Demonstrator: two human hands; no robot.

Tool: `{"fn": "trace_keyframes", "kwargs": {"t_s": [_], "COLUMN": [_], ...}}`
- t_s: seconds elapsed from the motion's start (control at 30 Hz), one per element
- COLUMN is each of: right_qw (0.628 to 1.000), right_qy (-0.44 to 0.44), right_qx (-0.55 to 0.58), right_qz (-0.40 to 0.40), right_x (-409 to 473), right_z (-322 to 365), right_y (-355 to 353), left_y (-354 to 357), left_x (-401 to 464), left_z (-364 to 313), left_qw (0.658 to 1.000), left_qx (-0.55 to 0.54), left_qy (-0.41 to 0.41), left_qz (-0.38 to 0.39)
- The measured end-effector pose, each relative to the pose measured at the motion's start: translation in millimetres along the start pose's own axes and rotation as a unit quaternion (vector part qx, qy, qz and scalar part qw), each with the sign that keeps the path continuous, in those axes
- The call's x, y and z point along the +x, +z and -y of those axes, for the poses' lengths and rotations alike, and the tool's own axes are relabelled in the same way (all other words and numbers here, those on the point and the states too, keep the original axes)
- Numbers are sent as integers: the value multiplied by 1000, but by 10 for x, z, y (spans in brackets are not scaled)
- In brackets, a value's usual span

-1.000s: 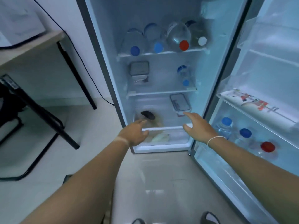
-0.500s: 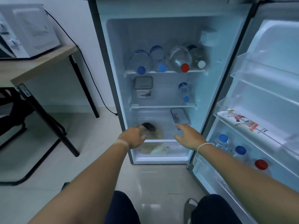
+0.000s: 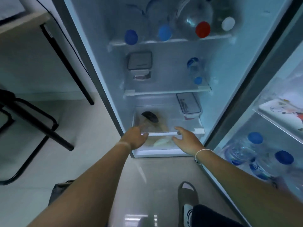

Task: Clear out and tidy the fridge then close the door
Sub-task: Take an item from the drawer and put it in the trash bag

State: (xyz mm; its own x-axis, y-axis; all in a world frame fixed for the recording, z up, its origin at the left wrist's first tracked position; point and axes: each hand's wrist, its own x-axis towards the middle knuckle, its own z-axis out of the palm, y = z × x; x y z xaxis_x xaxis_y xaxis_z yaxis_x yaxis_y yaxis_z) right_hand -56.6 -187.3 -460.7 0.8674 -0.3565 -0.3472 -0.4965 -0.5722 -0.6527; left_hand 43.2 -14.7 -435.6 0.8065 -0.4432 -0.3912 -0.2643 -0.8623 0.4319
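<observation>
The fridge stands open in front of me. Both my hands reach to the clear bottom drawer. My left hand is at its left front edge and my right hand at its right front edge, fingers spread, holding nothing. Inside the drawer lie a dark object and pale bagged food. A lidded container sits above the drawer on the right. Another container and a small bottle rest on the middle shelf. Several bottles lie on the top shelf.
The open door hangs on the right, its racks holding water bottles and a printed packet. A table and black chair frame stand left. My sandalled foot is on the tiled floor.
The view has dropped and moved closer to the fridge. Both hands have shifted inward along the bottom drawer's front edge; nothing was picked up.
</observation>
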Motion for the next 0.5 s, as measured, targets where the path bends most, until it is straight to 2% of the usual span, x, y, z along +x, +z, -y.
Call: {"fn": "trace_keyframes", "kwargs": {"t_s": [0.2, 0.37, 0.5], "right_qw": [993, 971, 949], "right_qy": [43, 85, 118], "right_qx": [114, 224, 292], "right_qz": [-2, -4, -3], "right_x": [725, 1253, 1634], "right_z": [-147, -171, -148], "right_y": [391, 641, 757], "left_y": [268, 375, 415], "left_x": [839, 1396, 1787], "left_z": [183, 277, 348], "left_qw": [998, 994, 978], "left_qx": [-55, -96, -193], "left_qy": [-31, -51, -71], "left_qz": [-7, -25, -44]}}
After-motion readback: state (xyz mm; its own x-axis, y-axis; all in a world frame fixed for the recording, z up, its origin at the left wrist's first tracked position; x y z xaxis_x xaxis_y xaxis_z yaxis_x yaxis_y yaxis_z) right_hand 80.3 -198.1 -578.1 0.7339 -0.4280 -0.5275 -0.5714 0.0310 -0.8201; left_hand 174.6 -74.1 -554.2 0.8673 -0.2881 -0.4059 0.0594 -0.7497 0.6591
